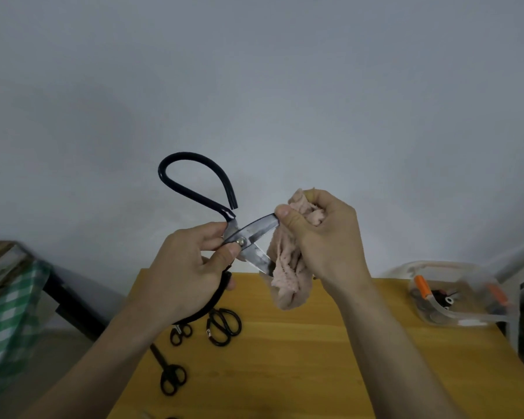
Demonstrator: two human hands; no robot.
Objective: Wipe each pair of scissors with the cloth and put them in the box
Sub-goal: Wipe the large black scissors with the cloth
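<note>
- Head view: large steel scissors with black looped handles (248, 234) held up in the air above the yellow wooden table (300, 352), blades spread apart in a V.
- Left hand (188, 273) grips the scissors at the pivot, thumb pressed just beside the brass rivet, fingers curled round the lower handle; upper handle loop sticks up free against the grey wall (254, 86).
- Right hand (324, 234) holds a crumpled pale pink cloth (288, 267), fingers curled round the bunched fabric; thumb and cloth pinch the tip of the upper blade.
- Lower blade tip touches or runs into the hanging part of the cloth; exact contact hard to tell.
- Cloth hangs down from the right hand, its bottom end near the far table edge.
- Three smaller black scissors lie on the table under the left forearm: one with wide round handles (224, 326), one tiny pair (180, 332) just left of it, one long thin pair (168, 373) nearer the camera.
- Clear plastic box (454, 293) sits at the table's far right corner, well apart from the hands; inside are orange-handled and dark items, blurred, kind not clear.
- Green-and-white checked cloth (9, 313) at the left edge, off the table.
</note>
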